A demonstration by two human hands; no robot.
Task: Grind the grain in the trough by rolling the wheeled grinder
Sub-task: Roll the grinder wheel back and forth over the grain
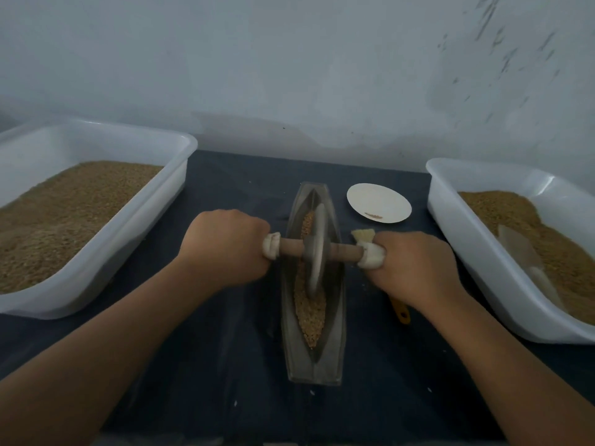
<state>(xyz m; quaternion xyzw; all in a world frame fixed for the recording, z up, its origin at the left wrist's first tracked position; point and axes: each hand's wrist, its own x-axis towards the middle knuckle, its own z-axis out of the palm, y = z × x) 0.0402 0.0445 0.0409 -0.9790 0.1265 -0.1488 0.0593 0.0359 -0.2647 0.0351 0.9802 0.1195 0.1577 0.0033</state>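
- The grinder [317,249] stood upright in the trough [335,358], its wheel resting on the grain [309,312] near mid-length.
- The left hand [225,249] gripped the axle's left end, fingers curled round it.
- The right hand [415,268] gripped the right end likewise.
- The trough lay on a dark cloth [225,365], between two white tubs [174,175] of grain.
- A plate [379,202] sat just beyond the right hand.
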